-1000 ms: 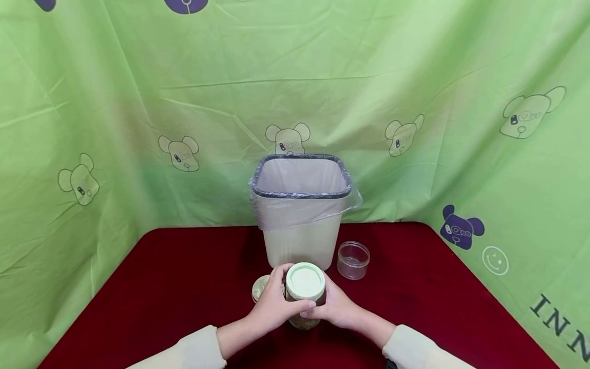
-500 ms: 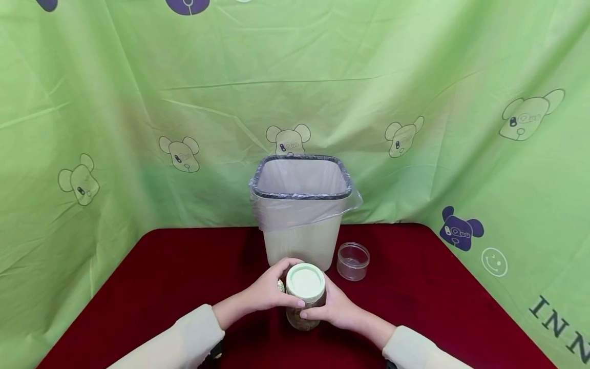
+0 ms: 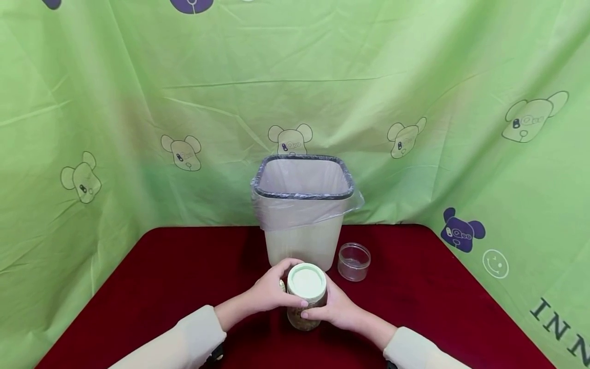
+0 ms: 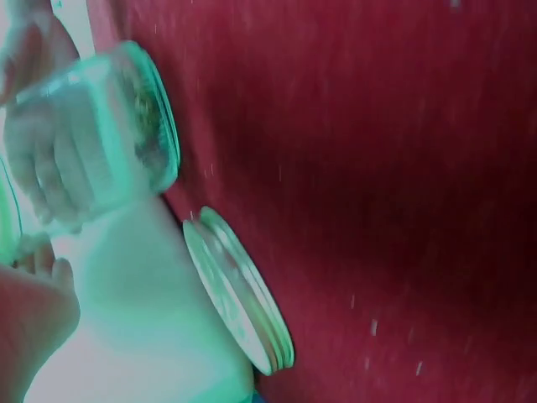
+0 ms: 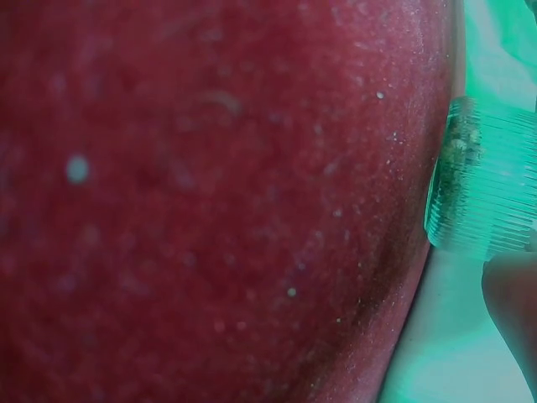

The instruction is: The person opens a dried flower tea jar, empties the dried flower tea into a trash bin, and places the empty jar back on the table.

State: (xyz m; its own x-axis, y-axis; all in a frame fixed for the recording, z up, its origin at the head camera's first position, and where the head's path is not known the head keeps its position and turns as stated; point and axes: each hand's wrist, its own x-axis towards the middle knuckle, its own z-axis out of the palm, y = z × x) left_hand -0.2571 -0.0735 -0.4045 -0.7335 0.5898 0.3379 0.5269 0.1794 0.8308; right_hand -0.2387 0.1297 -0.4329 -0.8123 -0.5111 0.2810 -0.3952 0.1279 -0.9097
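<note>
A clear jar (image 3: 301, 322) with a pale green lid (image 3: 306, 282) stands upright on the red cloth, between both hands. My left hand (image 3: 267, 293) grips it at the lid, thumb in front and fingers round the far side. Lower down, my right hand (image 3: 338, 306) holds the jar's body with its thumb across the front. Brown and greenish bits lie at the bottom of the jar (image 4: 138, 117) in the left wrist view. Close by there, a flat round lid-like disc (image 4: 239, 290) lies on the cloth; in the head view my left hand mostly hides it.
Directly behind the hands stands a pale bin (image 3: 301, 246) with a dark rim and a plastic liner. To its right is a small clear round container (image 3: 354, 262) without a lid. Green printed cloth (image 3: 221, 118) hangs round the table (image 3: 193, 266).
My left hand has turned on the lid, its wrist swinging left and its thumb shifting left, and it now covers most of the round disc. The right hand and the jar stay nearly in place.
</note>
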